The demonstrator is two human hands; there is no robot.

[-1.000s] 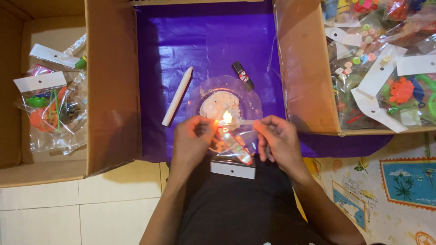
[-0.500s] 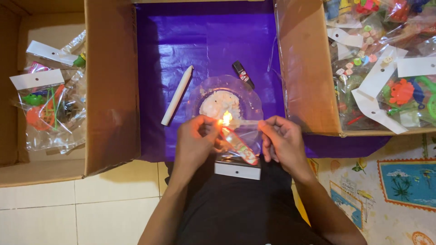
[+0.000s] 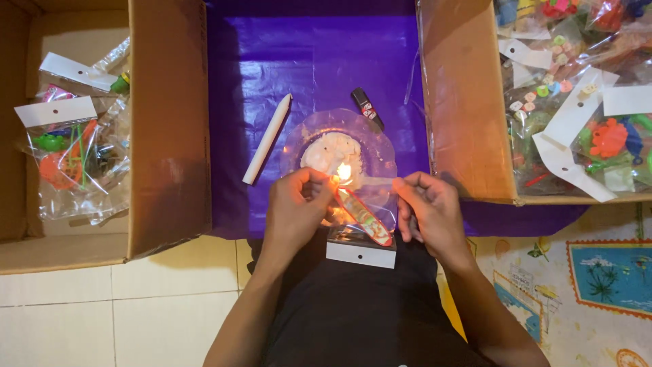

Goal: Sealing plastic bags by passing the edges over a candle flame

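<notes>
Little had shifted since the earlier frame; I saw both hands stay pinched on the clear toy packet over the candle flame. Left cardboard box held bagged toys. My left hand gripped the packet's left edge, my right hand its right; a white candle lay nearby on the purple sheet.

Purple sheet. Brown cardboard boxes. White stick. Black lighter. Orange-yellow flame. Red toy with small marks in clear bag, white card top. Black clothes. Mat cream with blue picture, orange edge.
</notes>
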